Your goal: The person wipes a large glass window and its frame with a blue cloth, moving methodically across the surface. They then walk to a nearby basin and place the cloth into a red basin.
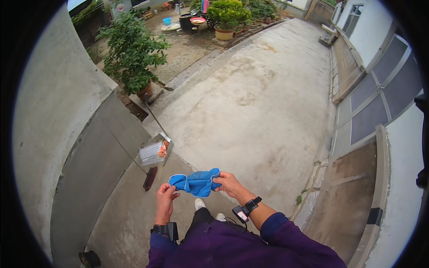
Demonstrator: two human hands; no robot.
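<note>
A crumpled blue cloth (199, 183) with a pale edge stretches between my two hands, above my shoes. My left hand (165, 197) pinches its left end between thumb and fingers. At the other end, my right hand (229, 184) grips a fold of the cloth. Both wrists carry black straps with small devices. Ahead on the left, a long-handled dustpan (169, 150) lies on the concrete, holding clear plastic and orange-red scraps. A broom with a dark red head (150, 178) leans by the grey wall, nearer to my left hand than the dustpan.
A grey wall (97, 144) rises on the left, with a potted shrub (134, 53) beyond it. On the right run a house wall and a framed door (378, 90). A yellow planter (224, 33), a black tub (188, 24) and a blue basin (167, 21) stand farther off.
</note>
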